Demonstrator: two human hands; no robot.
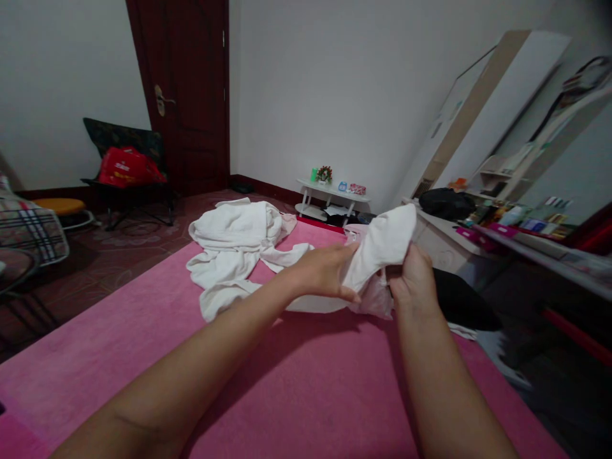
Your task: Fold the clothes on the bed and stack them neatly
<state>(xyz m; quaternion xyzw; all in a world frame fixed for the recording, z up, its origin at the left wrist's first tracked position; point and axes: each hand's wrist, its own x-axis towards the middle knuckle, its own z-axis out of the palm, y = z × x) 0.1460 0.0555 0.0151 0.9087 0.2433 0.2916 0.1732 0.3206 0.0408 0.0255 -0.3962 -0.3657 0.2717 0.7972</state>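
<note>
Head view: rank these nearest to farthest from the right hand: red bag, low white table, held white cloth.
1. White cloth: in the right hand.
2. Low white table: ahead, beyond the cloth.
3. Red bag: far left, on the chair.

White cloth [385, 239], creased, folded over, raised between both hands [329, 271] [414, 277]

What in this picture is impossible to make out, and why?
Right hand: head view, fingertips hidden by the raised cloth.
Red bag: head view, lettering too small and blurred to read.
Bottles: head view, labels too small and blurred.
Plaid cloth: head view, cut off by the left edge.
</note>
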